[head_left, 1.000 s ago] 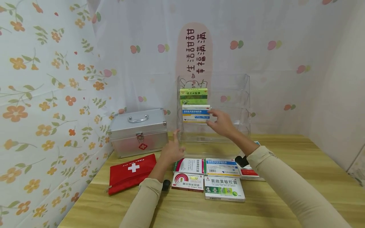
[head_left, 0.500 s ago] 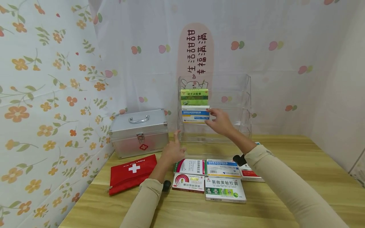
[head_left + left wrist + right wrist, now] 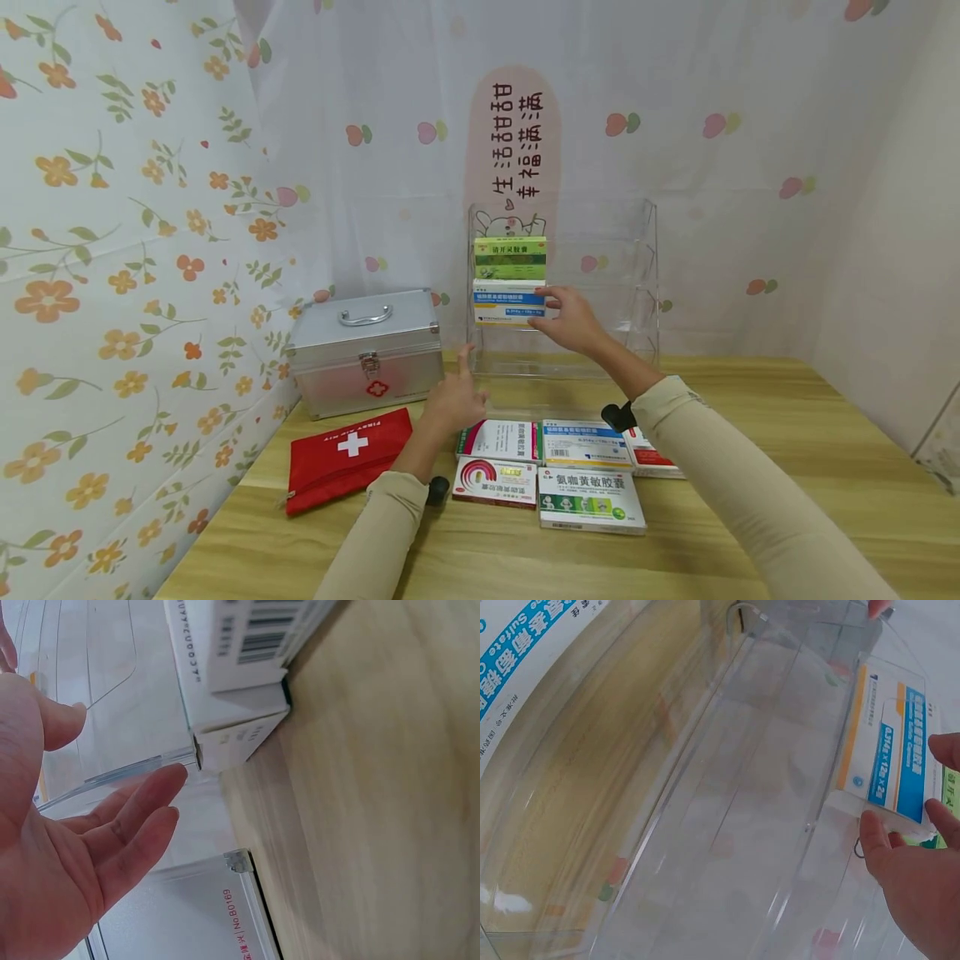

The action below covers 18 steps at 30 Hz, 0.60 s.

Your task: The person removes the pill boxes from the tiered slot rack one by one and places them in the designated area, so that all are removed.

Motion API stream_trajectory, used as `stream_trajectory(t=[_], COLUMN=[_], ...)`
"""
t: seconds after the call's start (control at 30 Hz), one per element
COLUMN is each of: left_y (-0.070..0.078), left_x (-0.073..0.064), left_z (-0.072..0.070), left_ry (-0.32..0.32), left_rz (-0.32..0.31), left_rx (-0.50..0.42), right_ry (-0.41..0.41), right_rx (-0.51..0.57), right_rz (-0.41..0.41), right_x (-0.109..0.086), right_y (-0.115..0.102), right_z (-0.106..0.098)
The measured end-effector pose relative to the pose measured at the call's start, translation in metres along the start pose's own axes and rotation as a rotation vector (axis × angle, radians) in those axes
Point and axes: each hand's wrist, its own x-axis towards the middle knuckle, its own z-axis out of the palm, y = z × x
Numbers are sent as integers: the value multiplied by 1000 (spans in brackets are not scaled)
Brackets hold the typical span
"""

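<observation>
- Left third of the head view: floral wall covering, then a silver metal case [image 3: 365, 350] with a red cross on its front, standing on the wooden desk [image 3: 787, 467] against the wall.
- Just in front of the case, lower left of centre: a red first-aid pouch [image 3: 341, 455] lying flat on the desk.
- Lower centre: left hand [image 3: 454, 398] raised above the desk, grip wide, fingers straight and relaxed, holding nothing; in the left wrist view [image 3: 82, 847] fingertips near the clear edge of the rack and near a white box.
- Beside and right of that hand: several flat medicine boxes [image 3: 558, 471] lying close together on the desk, in two rows.
- Centre, behind the boxes: a clear acrylic tiered rack [image 3: 607, 275] standing upright at the back of the desk.
- Upper left part of the rack: a green box [image 3: 510, 257] standing upright in a tier.
- Directly below it: a white and blue box [image 3: 506, 302], upright in the next tier down, at the left end of the rack.
- Right of that box: right hand [image 3: 573, 318] at its right end, grip narrow, thumb and fingers touching the box's edge; in the right wrist view [image 3: 919, 881] thumb under the box [image 3: 889, 761], fingertips at its far side.
- Right third: bare desk and pale wall.
</observation>
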Motion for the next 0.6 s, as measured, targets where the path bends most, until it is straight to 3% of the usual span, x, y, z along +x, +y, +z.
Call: stream_trajectory(t=[0.37,0.6], left_y=[-1,-2], left_x=[0,-1], left_z=[1,1], left_ry=[15,14], left_rz=[9,24], left_rx=[46,19], right_ry=[-1,23], right_rx=[81,106], right_rz=[33,18], right_x=[2,5], right_y=[-2,3], right_z=[2,7])
